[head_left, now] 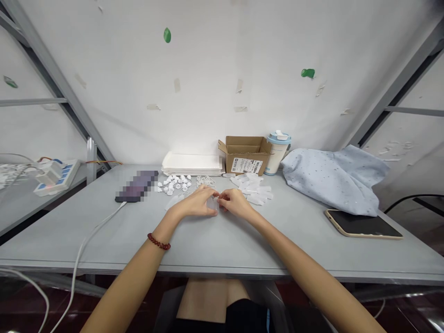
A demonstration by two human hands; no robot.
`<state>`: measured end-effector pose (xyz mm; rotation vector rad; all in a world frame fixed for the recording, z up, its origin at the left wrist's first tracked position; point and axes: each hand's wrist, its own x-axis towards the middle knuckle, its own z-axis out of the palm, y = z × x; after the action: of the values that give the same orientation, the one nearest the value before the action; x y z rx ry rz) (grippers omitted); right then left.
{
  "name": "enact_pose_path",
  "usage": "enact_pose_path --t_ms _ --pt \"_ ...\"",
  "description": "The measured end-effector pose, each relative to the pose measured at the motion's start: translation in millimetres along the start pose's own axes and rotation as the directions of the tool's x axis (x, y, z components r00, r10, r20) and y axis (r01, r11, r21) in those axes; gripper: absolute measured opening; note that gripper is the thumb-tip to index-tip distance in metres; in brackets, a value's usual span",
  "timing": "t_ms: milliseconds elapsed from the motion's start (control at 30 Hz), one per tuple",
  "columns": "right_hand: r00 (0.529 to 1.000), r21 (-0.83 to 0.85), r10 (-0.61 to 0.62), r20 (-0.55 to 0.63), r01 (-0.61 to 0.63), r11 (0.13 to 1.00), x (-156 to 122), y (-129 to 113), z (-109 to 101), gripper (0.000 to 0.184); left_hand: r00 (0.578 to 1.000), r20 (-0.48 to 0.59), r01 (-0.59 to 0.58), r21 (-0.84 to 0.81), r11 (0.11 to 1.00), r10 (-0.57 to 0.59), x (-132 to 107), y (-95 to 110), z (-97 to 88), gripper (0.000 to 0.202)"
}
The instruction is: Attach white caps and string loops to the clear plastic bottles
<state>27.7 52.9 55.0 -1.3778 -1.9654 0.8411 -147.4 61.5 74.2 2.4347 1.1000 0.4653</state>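
Note:
My left hand (199, 203) and my right hand (235, 202) meet at the middle of the grey table (215, 240), both with fingers curled around a small translucent plastic piece (212, 203) held between them. A red bead bracelet (158, 242) sits on my left wrist. Just beyond the hands lie a heap of small white caps (174, 183), a tangle of thin white rings (205, 180) and a pile of translucent plastic tubes (254, 187).
At the back stand a stack of white sheets (192, 163), an open cardboard box (245, 155) and a lidded cup (278, 151). A phone on a white cable (136, 186) lies left, a pale blue cloth (333, 178) and a tablet (362, 224) right. A power strip (57, 175) sits far left.

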Motion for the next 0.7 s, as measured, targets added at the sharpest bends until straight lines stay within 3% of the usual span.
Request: enact_pose_path --t_ms 700 --pt "1.0 -0.016 0.018 0.013 -0.018 1.0 1.0 -1.2 -1.9 0.013 0.997 0.071 0.026 0.061 0.998 -0.03 0.0 1.2 -0.7 0.051"
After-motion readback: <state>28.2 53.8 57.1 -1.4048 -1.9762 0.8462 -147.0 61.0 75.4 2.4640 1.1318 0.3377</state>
